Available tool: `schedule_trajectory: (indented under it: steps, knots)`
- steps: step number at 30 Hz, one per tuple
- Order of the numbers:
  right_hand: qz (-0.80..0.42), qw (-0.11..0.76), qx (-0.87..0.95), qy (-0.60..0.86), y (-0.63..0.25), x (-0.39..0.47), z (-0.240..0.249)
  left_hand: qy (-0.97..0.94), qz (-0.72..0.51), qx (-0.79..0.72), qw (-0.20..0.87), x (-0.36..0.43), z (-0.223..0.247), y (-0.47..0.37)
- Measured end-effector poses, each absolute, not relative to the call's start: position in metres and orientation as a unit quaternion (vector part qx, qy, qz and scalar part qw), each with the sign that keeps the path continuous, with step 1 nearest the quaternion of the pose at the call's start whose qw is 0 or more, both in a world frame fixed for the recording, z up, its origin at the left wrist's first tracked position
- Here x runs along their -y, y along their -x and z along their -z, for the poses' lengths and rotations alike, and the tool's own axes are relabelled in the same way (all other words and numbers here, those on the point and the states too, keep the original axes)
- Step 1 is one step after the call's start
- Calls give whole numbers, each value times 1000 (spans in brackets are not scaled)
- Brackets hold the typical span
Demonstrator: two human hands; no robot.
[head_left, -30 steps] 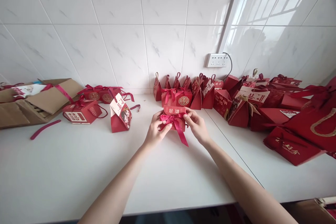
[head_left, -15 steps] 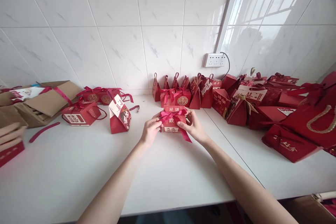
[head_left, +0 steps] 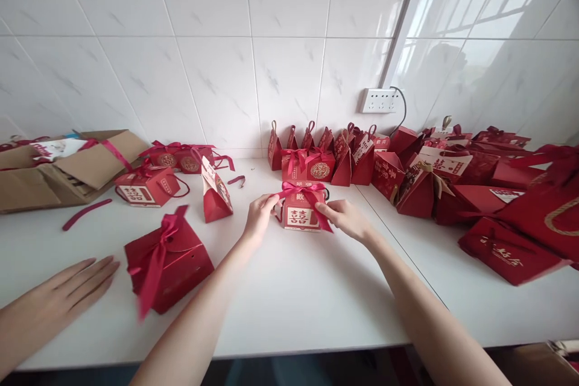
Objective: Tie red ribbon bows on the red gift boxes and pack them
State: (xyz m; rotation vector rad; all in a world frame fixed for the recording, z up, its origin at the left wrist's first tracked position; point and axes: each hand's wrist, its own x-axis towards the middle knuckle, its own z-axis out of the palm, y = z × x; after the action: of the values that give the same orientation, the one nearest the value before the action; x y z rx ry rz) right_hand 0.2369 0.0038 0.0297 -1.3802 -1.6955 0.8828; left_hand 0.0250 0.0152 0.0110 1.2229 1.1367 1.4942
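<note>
A small red gift box (head_left: 302, 218) with a white double-happiness label stands upright before me on the white table. A magenta ribbon (head_left: 306, 189) is tied in a bow across its upper part. My left hand (head_left: 261, 215) pinches the ribbon at the bow's left side, fingers closed. At the right, my right hand (head_left: 347, 218) has thumb and fingers together on the ribbon's right end, near the box's side. Behind this box sit two bow-tied red boxes (head_left: 320, 167), close to it.
At the left, another person's hand (head_left: 79, 286) rests beside a bow-tied red box (head_left: 174, 265). A triangular box (head_left: 217, 202), a loose ribbon strip (head_left: 87, 215) and a cardboard carton (head_left: 97, 169) lie beyond. Several red boxes (head_left: 416, 193) crowd the right. A power strip (head_left: 380, 101) hangs on the wall.
My hands have drawn slightly apart, and more of the box's white label shows. A bow-tied red box now stands at the front left, with the other person's open hand beside it.
</note>
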Motion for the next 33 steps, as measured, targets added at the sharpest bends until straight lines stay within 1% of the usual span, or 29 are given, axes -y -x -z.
schedule_trajectory:
  steps: [3,8,11,13,15,18,20,22,24,25,27,30,32,33]
  knots:
    - [-406,324,699,492,-232,0,-32,-494,-604,-450,435,-13,-13,-25]
    - [-440,327,701,456,-229,2,-33,-491,-608,-440,442,-13,-14,-26]
    - [-437,288,704,480,-229,3,-32,-488,-610,-432,451,-13,-14,-26]
    - [-454,279,702,472,-228,4,-31,-484,-611,-425,461,-12,-15,-25]
    - [-521,318,671,421,-228,5,-32,-475,-617,-417,469,-11,-16,-25]
    - [-612,422,583,328,-233,4,-37,-439,-648,-407,471,-13,-18,-23]
    - [-615,485,545,300,-243,3,-41,-392,-686,-407,458,-17,-18,-18]
    - [-605,575,489,254,-254,0,-43,-328,-731,-415,431,-22,-18,-8]
    - [-603,676,387,170,-266,-3,-44,-262,-769,-428,395,-28,-17,3]
    - [-607,712,332,119,-272,-5,-43,-234,-784,-433,377,-30,-17,8]
    - [-632,731,257,29,-282,-8,-42,-189,-808,-439,344,-32,-17,15]
    - [-664,714,214,-63,-293,-11,-39,-154,-834,-432,306,-34,-20,19]
    - [-661,715,213,-72,-297,-13,-39,-152,-842,-426,294,-34,-21,18]
    - [-653,721,224,-54,-298,-14,-39,-157,-844,-422,291,-33,-22,18]
